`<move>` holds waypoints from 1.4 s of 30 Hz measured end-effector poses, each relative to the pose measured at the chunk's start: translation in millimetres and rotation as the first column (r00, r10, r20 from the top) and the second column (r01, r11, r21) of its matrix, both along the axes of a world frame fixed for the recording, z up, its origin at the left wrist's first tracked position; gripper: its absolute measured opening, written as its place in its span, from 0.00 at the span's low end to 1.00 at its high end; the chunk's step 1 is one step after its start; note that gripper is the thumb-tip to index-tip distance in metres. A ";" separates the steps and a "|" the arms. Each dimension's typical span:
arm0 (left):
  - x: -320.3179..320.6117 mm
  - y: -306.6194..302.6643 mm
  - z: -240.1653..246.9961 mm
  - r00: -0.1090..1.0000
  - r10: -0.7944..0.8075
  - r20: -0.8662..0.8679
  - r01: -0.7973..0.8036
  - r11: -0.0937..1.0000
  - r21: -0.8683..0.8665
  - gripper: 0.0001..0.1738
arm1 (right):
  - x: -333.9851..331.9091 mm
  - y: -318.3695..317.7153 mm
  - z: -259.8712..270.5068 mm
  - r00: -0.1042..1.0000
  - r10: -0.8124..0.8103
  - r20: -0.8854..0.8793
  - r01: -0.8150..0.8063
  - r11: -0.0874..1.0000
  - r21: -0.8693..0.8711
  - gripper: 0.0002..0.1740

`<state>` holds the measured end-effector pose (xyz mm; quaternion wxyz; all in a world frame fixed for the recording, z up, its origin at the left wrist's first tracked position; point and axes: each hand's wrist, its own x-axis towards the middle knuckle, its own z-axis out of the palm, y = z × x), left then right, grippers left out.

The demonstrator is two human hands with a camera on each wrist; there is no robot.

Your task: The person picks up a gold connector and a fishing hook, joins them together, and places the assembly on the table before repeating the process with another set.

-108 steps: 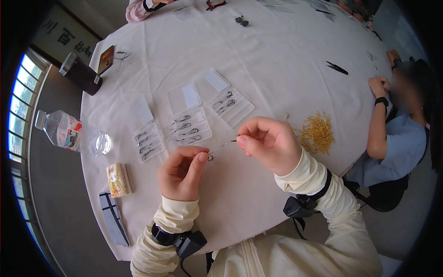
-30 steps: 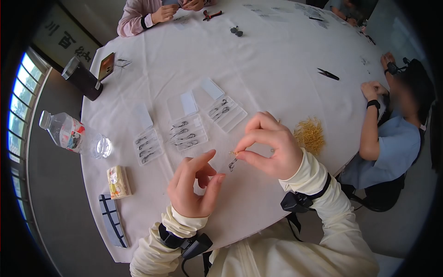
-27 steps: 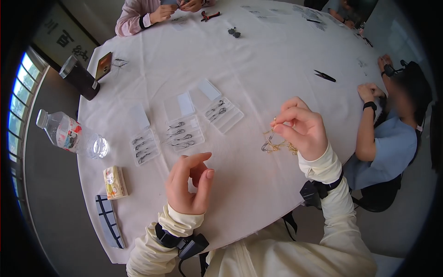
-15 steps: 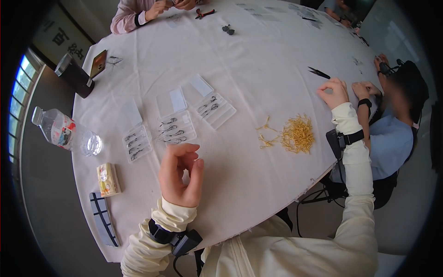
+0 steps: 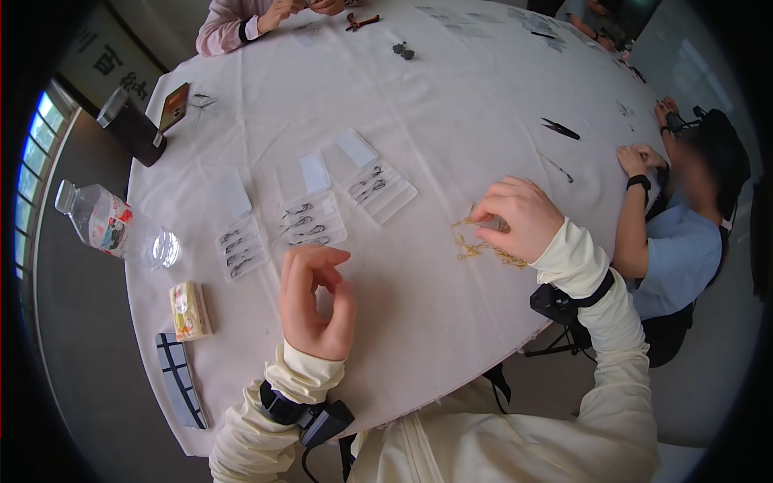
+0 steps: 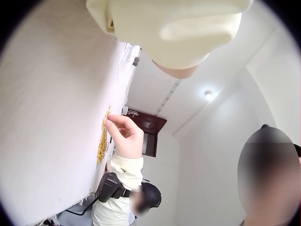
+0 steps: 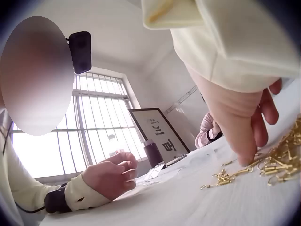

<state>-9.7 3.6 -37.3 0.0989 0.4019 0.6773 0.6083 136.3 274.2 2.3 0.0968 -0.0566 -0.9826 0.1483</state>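
Note:
A heap of small gold metal pieces (image 5: pixel 471 248) lies on the white tablecloth (image 5: pixel 451 97) at the right. My right hand (image 5: pixel 485 215) hangs over the heap with its fingers pointing down and the tips among the pieces; the right wrist view shows the thumb tip (image 7: pixel 247 160) on the cloth beside the gold pieces (image 7: pixel 277 162), with no pinch visible. My left hand (image 5: pixel 330 262) hovers above the cloth near the table's front, fingers loosely curled and thumb close to forefinger, with nothing visible in it. In the left wrist view the right hand (image 6: pixel 113 121) sits at the gold heap (image 6: pixel 102 141).
Three clear boxes of dark hooks (image 5: pixel 310 221) lie left of centre. A water bottle (image 5: pixel 105 225), a dark tumbler (image 5: pixel 133 129), a phone (image 5: pixel 173 105), a small pack (image 5: pixel 189 310) and a plaid case (image 5: pixel 177 378) line the left edge. Black snips (image 5: pixel 560 127) lie far right, near a seated person (image 5: pixel 684 233).
The small piece once held between both hands is gone. The right hand swung out to the far right half a second ago, then came back onto the gold heap. The left hand barely moved.

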 end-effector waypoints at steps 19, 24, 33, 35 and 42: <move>4.3 5.2 6.2 0.990 -0.110 -0.085 0.112 0.994 0.015 0.14 | -27.0 -80.1 22.9 0.979 0.157 -0.129 -0.202 0.827 -0.525 0.05; 5.6 1.0 3.0 0.982 -0.158 0.105 0.154 0.987 0.049 0.13 | -42.7 -89.2 15.2 0.958 0.206 -0.198 -0.284 0.765 -0.578 0.05; 7.1 1.3 4.5 0.898 -0.158 0.411 0.135 0.987 0.084 0.08 | -44.9 -84.6 -0.6 0.978 0.119 -0.169 -0.206 0.637 -0.743 0.06; 6.9 2.3 4.0 0.895 -0.159 0.416 0.136 0.987 0.086 0.09 | -44.3 -82.6 -1.9 0.978 0.124 -0.170 -0.210 0.635 -0.744 0.06; 7.5 3.1 6.7 0.894 -0.153 0.420 0.139 0.988 0.065 0.10 | -43.6 -84.8 -1.0 0.975 0.112 -0.191 -0.217 0.666 -0.714 0.07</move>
